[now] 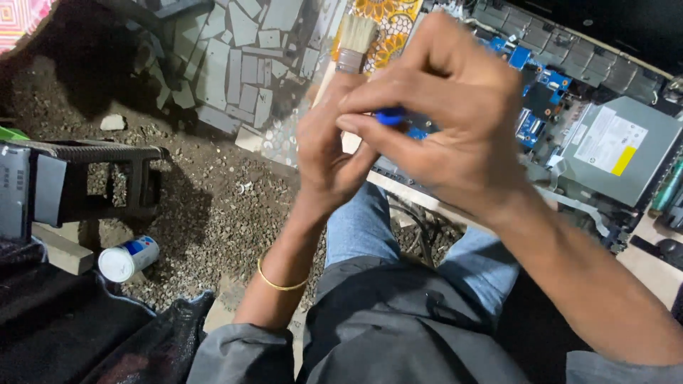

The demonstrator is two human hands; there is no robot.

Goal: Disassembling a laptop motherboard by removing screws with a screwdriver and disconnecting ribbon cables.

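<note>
Blue object [390, 116] mostly behind fingers [398, 146]

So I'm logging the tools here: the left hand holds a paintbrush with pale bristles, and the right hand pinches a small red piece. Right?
Not quite. The head view shows the piece pinched by the right hand is blue, not red. The left hand does hold a paintbrush with pale bristles.
</note>
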